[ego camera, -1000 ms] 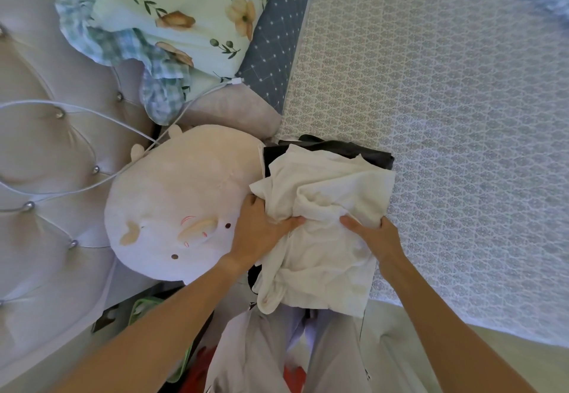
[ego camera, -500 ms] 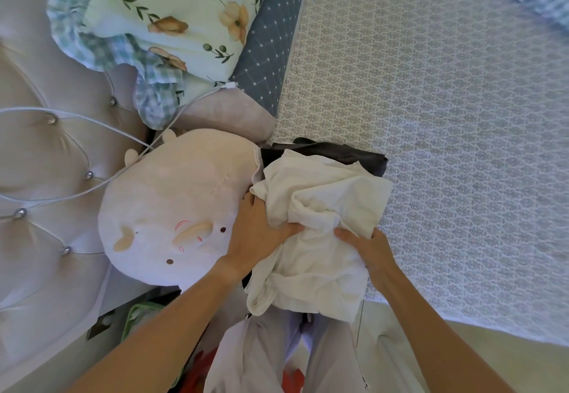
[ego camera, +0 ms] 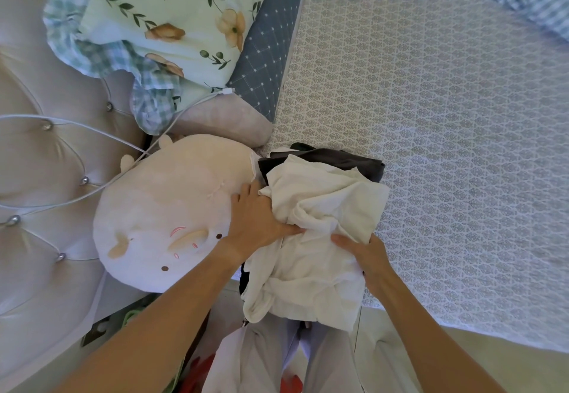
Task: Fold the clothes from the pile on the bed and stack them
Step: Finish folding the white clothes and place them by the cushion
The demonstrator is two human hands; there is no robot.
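Note:
A crumpled white garment lies on top of a dark folded garment at the near edge of the bed, its lower part hanging over the edge. My left hand holds the garment's left side, thumb tucked into a fold. On the right side, my right hand grips the cloth, with the fingers partly hidden beneath it.
A round cream plush pillow sits just left of the pile. Behind it lie a floral pillow and a grey-blue pillow. The patterned bedsheet stretches right. A white cable crosses the tufted headboard.
Both hands have drawn slightly closer together on the white garment, bunching it a little more. The pile stays in place.

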